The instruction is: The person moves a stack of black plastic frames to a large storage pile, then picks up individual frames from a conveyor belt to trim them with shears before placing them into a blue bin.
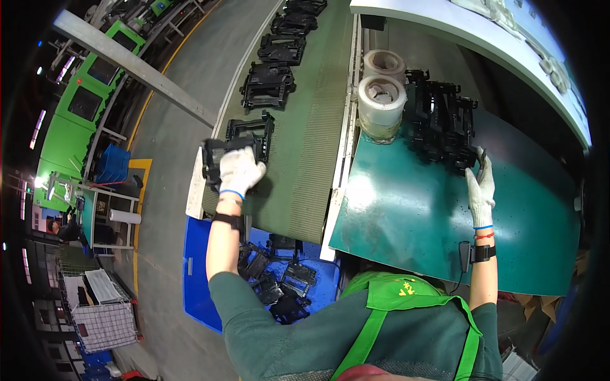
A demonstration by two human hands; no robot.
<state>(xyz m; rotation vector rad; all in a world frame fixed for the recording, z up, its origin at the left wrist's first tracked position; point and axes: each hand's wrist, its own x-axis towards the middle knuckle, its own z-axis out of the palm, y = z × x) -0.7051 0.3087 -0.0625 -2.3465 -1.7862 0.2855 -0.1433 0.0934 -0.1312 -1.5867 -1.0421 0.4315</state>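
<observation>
My left hand [240,173], in a white glove, grips a black plastic frame [215,162] at the near end of the green conveyor belt [305,146]. Its fingertips are partly hidden. Just beyond it, another black plastic frame [262,130] lies on the belt, partly covered by the held one. On the right, my gloved right hand [481,189] is open with fingers stretched out, beside the near end of a row of black frames [441,120] standing packed together on the green tabletop [406,209]. Whether its fingertips touch the row I cannot tell.
More black frames [270,82] lie in a line farther up the belt. Rolls of clear film [382,105] stand between belt and row. A blue bin [197,273] below the belt's end holds several black parts. A white shelf [483,28] overhangs the far right. Green machines [82,101] stand left.
</observation>
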